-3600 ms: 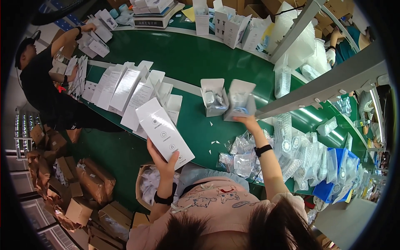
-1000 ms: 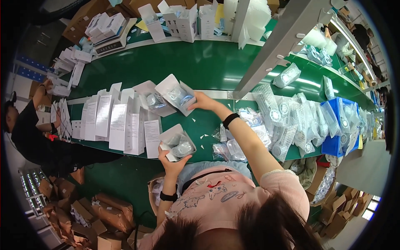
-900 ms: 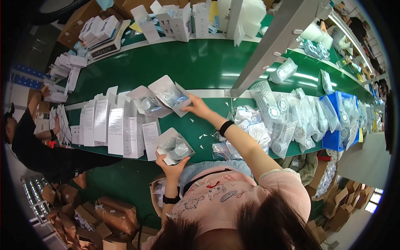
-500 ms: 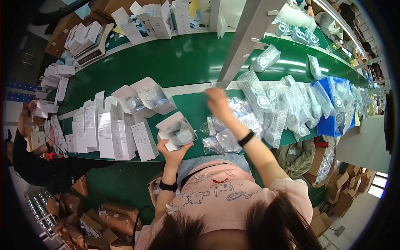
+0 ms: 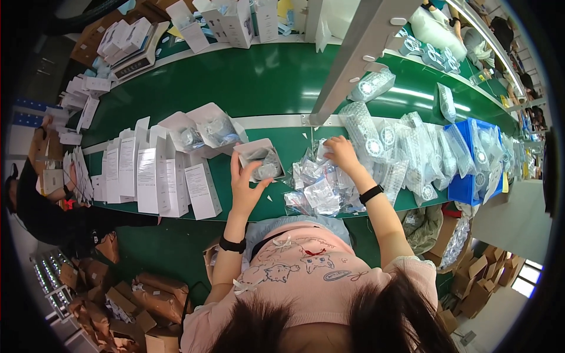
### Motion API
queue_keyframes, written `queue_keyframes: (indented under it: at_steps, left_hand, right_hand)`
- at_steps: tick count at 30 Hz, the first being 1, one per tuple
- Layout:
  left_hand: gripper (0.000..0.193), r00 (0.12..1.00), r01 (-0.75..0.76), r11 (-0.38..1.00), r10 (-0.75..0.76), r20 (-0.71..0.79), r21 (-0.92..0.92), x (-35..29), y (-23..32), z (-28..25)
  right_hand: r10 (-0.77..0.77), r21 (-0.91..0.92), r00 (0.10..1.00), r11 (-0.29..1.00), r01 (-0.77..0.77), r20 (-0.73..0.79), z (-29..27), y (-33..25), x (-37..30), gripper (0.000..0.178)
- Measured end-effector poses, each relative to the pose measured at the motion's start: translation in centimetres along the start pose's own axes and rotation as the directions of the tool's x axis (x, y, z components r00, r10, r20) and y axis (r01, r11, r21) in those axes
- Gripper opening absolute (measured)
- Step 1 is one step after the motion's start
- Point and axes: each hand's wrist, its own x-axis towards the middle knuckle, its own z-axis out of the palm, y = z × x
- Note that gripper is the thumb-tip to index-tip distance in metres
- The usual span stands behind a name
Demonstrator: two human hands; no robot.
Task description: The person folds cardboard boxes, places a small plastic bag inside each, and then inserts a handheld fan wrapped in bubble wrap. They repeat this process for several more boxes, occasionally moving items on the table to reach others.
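Observation:
My left hand [image 5: 246,187] grips an open white box [image 5: 276,154] by its left and near sides. Inside lies a rounded item in clear wrapping [image 5: 265,163]; its kind is hard to make out. My right hand [image 5: 342,154] reaches onto the far edge of a pile of small clear plastic bags [image 5: 322,194], its fingers curled on one bag. What the small bags contain is not plain. Beyond the left hand stand two more open white boxes [image 5: 219,130], each with a wrapped item in it.
A row of upright white boxes [image 5: 154,179] fills the bench's left. Bubble-wrapped items [image 5: 412,153] lie right, beside a blue bin [image 5: 465,187]. A grey metal post [image 5: 347,70] rises at the bench's back rail. Another person [image 5: 44,200] works at far left.
My right hand has come down from above the bench rail to the small bags. The open box in my left hand has moved slightly right and away from me.

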Motion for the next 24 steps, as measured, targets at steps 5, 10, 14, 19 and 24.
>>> queue_keyframes:
  at_steps: [5,10,14,19,24]
  left_hand:
    - [0.02,0.989,0.115,0.993,-0.117,-0.085,-0.026,0.3,0.0,-0.3]
    - [0.02,0.944,0.304,0.952,-0.307,-0.122,-0.044,1.2,-0.3,-0.8]
    - [0.017,0.932,0.333,0.936,-0.346,-0.113,-0.116,1.7,-0.9,-0.5]
    - [0.015,0.923,0.314,0.908,-0.36,-0.134,-0.278,1.6,-1.4,-0.3]
    - [0.01,0.903,0.378,0.867,-0.422,-0.076,-0.323,1.5,-1.2,-1.1]
  right_hand:
    - [-0.105,0.24,0.968,0.957,0.16,-0.23,-1.6,-0.7,-1.0,0.022]
    - [0.098,0.639,0.911,0.743,0.201,-0.401,-7.2,-8.3,-2.5,0.023]
    - [-0.247,0.501,0.731,0.589,0.634,-0.636,-6.6,-14.5,-1.0,0.025]
    - [-0.619,0.131,0.545,0.584,0.801,-0.566,-2.8,-15.1,0.6,0.02]
    - [-0.642,0.0,0.679,0.726,0.687,-0.356,-4.2,-15.5,0.1,0.022]
